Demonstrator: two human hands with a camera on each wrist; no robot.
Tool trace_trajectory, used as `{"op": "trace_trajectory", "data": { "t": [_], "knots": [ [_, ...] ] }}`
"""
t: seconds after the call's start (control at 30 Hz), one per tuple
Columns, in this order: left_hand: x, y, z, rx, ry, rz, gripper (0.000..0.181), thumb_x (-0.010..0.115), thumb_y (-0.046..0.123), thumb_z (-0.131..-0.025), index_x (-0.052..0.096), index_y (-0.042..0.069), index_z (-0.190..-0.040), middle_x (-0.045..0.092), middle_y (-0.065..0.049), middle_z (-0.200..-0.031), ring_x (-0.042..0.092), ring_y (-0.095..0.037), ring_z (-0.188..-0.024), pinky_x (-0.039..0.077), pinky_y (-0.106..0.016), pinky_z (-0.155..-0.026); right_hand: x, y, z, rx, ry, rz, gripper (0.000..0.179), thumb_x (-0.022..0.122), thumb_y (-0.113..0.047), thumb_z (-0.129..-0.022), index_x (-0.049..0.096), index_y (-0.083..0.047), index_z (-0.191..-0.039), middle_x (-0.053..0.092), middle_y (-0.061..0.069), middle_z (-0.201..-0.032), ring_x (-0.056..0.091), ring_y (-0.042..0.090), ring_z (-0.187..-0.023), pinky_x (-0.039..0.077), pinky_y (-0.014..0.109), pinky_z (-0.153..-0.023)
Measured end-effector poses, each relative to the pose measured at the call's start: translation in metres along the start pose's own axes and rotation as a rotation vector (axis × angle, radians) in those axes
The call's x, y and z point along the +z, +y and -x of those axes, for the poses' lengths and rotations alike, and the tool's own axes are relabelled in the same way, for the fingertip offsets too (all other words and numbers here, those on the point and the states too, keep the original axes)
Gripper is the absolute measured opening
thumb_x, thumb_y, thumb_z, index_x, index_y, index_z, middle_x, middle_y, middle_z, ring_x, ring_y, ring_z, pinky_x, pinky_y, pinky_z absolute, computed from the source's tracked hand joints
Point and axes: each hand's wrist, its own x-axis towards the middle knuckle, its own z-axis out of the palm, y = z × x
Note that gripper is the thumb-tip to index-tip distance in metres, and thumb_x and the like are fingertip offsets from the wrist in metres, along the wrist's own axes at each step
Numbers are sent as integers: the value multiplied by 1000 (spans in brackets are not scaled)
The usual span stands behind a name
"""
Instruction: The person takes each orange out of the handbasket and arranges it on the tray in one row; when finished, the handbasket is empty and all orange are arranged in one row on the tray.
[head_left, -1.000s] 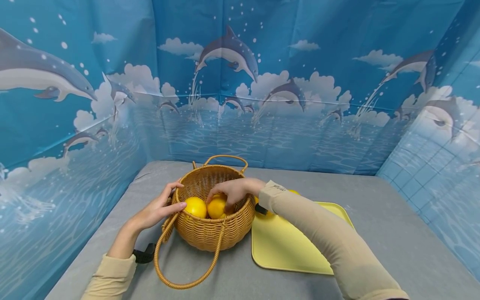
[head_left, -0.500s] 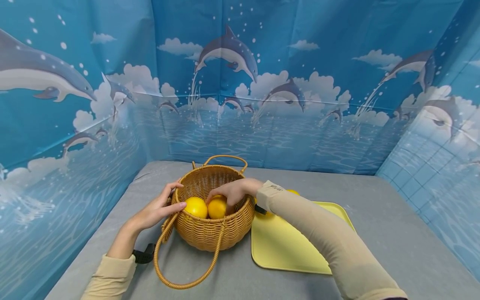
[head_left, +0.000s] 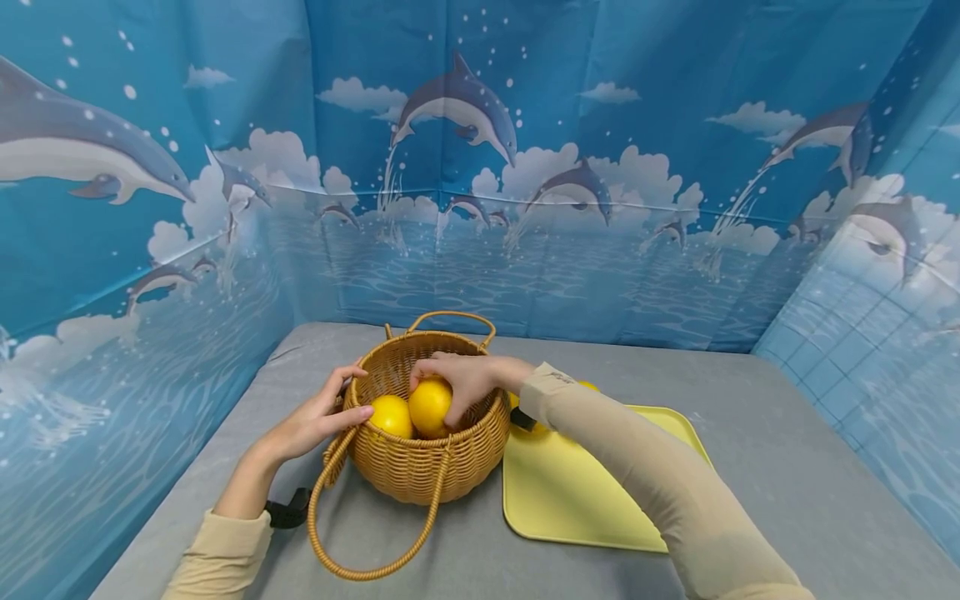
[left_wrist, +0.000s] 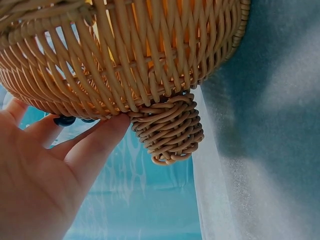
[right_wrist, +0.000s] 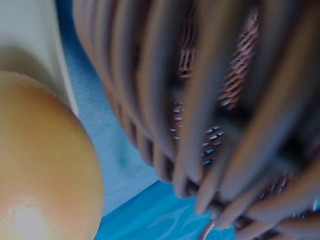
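Inside the wicker basket [head_left: 420, 475], my right hand [head_left: 472, 385] grips a yellow-orange fruit, seemingly an orange [head_left: 429, 407]. My thumb is on its near right side and the fingers reach over the top. Left of it, a second orange [head_left: 389, 416] lies in the basket. My left hand [head_left: 318, 417] rests on the basket's left rim, thumb and fingers spread and fairly straight. The left wrist view shows those fingers [left_wrist: 97, 150] touching the wickerwork. The right wrist view shows the basket's wall [right_wrist: 165, 95] but not the right hand.
A yellow tray [head_left: 577, 500] lies right of the basket, partly under my right forearm. Another orange [right_wrist: 45, 160] sits by the tray, mostly hidden by the sleeve in the head view. The basket's front handle [head_left: 375, 572] hangs toward me on the grey surface [head_left: 787, 467].
My right hand has raised the gripped orange slightly and shifted it a little left within the basket. More of that orange shows. My left hand keeps its place on the rim.
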Motion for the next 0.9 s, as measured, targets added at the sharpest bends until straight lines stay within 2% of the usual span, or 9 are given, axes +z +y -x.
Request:
{"op": "trace_trajectory", "data": {
  "t": [0.1, 0.23, 0.33, 0.4, 0.63, 0.9],
  "knots": [
    [0, -1, 0, -1, -2, 1, 52, 53, 31, -96, 26, 14, -136, 5, -21, -154, 23, -43, -133, 33, -59, -96, -2, 0, 5, -33, 67, -74, 61, 77, -11, -69, 43, -25, -119, 39, 0, -118, 40, 17, -105, 43, 32, -82],
    [-1, -1, 1, 5, -4, 1, 52, 52, 30, -96, 25, 13, -137, 5, -22, -153, 29, -46, -130, 37, -56, -93, -10, 0, 15, -140, 158, -177, 60, 74, -12, -70, 42, -19, -120, 38, 3, -121, 39, 19, -107, 43, 33, -85],
    [-1, -1, 2, 7, 0, 1, 52, 52, 30, -96, 25, 13, -137, 3, -21, -154, 26, -47, -131, 36, -57, -94, -19, 2, 28, -216, 217, -277, 60, 72, -13, -71, 41, -13, -122, 38, 6, -123, 41, 22, -107, 43, 36, -86],
    [-1, -1, 2, 10, 2, 0, 52, 52, 30, -96, 25, 13, -137, 2, -21, -154, 21, -47, -133, 34, -60, -95, -26, 4, 40, -235, 254, -322, 61, 71, -14, -71, 40, -13, -123, 36, 6, -125, 42, 23, -107, 44, 38, -87],
    [-1, -2, 2, 10, 1, 3, 52, 52, 30, -96, 25, 12, -137, 1, -19, -155, 9, -45, -137, 26, -65, -97, -40, 18, 90, -186, 415, -370, 65, 74, -11, -71, 38, -15, -126, 37, 5, -130, 42, 26, -110, 42, 45, -89],
    [0, -2, 1, 8, -1, 3, 51, 52, 30, -96, 25, 13, -137, 1, -18, -155, 8, -46, -137, 27, -65, -97, -31, 44, 144, -102, 537, -386, 65, 72, -2, -72, 38, -10, -127, 39, 10, -130, 46, 29, -108, 45, 45, -87]
  ]
}}
